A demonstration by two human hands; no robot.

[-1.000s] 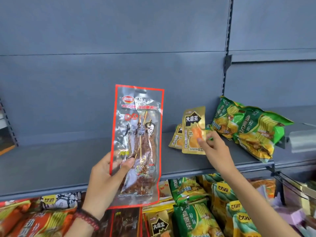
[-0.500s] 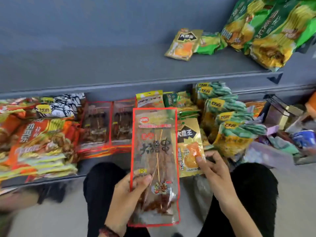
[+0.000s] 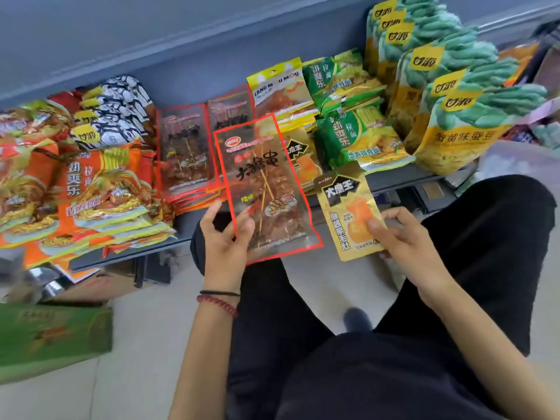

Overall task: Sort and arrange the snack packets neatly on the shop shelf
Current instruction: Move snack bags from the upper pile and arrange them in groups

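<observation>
My left hand [image 3: 224, 244] grips the lower left corner of a clear, red-edged skewer snack packet [image 3: 266, 183], held upright in front of the lower shelf [image 3: 391, 178]. My right hand [image 3: 400, 237] pinches a small gold packet [image 3: 348, 213] with a black label and orange picture, thumb on its front. Both packets hang over my knees. More red-edged skewer packets [image 3: 185, 147] lie on the shelf behind, and another gold packet [image 3: 303, 159] shows just behind the held skewer packet.
On the shelf lie orange noodle bags [image 3: 100, 189] at left, black-and-white bags [image 3: 115, 110], a yellow packet [image 3: 278, 89], green noodle bags [image 3: 354, 128] and yellow-green bean bags [image 3: 454, 95] at right. A green carton [image 3: 51, 338] sits on the floor at left.
The view has dropped from the upper shelf to the lower one. My right hand now holds a gold packet out to the right, and my left hand tilts the skewer packet.
</observation>
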